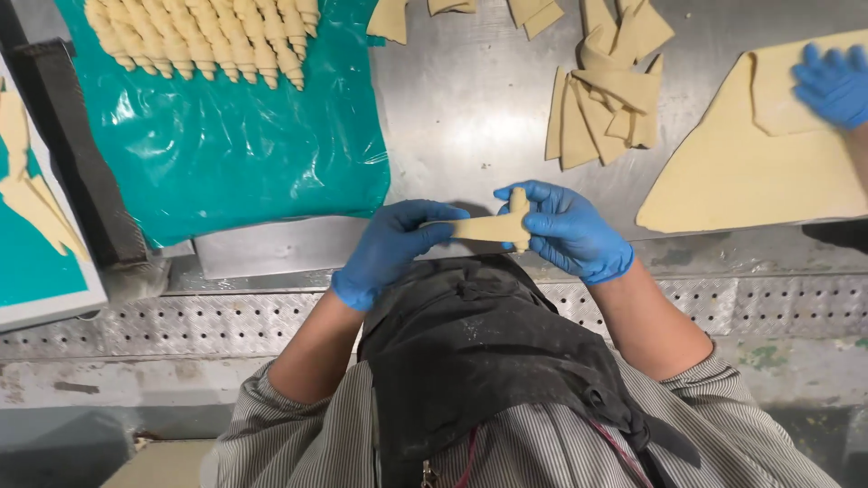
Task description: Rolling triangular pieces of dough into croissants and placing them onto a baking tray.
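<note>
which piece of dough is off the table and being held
The narrow dough strip, stretched between the left hand and right hand. The cut triangles and the big dough sheet lie flat on the steel table.

A steel tabletop [470,99] fills the upper view, dull grey and scuffed, lit evenly from above. Its front edge drops to a perforated metal strip [181,321] running the full width. Below that lies a worn grey ledge [117,380] with chipped paint. A dark bar [77,154] slants along the left.
</note>
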